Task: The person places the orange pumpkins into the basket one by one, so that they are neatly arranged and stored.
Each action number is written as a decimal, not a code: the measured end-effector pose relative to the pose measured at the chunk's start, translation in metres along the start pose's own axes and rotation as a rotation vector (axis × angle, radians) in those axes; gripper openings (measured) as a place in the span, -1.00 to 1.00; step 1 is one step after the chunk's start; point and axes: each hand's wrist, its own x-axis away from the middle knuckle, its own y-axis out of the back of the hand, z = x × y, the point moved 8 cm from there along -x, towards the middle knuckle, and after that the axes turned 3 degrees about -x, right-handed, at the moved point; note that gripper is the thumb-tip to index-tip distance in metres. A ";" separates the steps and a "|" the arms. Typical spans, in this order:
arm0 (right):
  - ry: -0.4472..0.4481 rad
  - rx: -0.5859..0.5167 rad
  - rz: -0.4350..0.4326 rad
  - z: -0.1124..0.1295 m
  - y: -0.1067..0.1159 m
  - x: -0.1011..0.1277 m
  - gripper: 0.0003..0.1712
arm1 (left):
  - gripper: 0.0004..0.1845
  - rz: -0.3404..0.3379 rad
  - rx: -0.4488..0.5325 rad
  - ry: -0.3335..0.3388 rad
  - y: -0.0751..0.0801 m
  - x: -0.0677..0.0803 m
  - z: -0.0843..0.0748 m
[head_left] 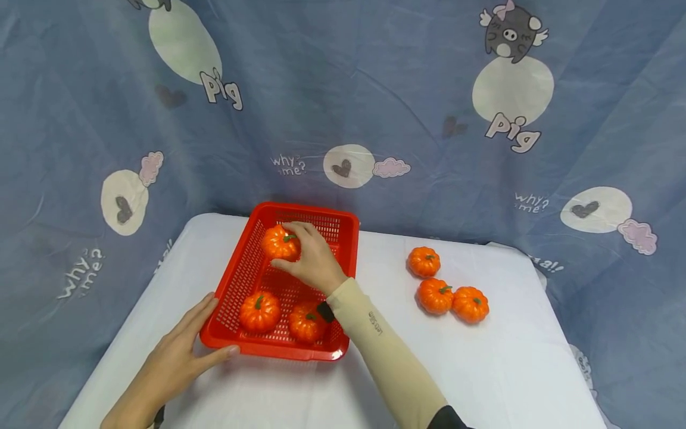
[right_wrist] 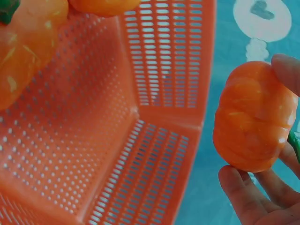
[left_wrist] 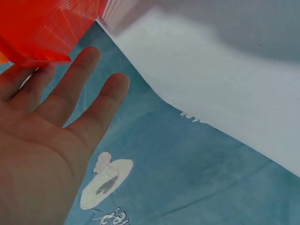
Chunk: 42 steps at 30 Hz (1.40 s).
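In the head view my right hand grips a small orange toy pumpkin with a green stem, over the back left of a red plastic basket. The right wrist view shows this pumpkin between thumb and fingertips, level with the basket's rim. Inside the basket lie two more pumpkins, one at front left and one at front middle, partly covered by the right wrist. My left hand touches the basket's front left corner, its fingers nearly straight in the left wrist view.
The basket stands on a white-covered table. Right of it lie three more pumpkins, one behind and two side by side in front, the left and the right. A blue printed cloth hangs behind and around the table.
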 end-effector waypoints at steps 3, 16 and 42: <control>-0.009 0.010 0.019 -0.004 -0.009 -0.002 -0.09 | 0.31 -0.008 0.003 -0.006 0.000 0.000 0.000; -0.080 0.083 0.155 -0.013 -0.043 -0.010 -0.10 | 0.29 -0.013 0.009 -0.005 0.001 0.002 0.001; -0.143 0.180 0.357 -0.022 -0.080 -0.010 -0.11 | 0.27 -0.029 0.017 -0.032 0.002 0.001 -0.001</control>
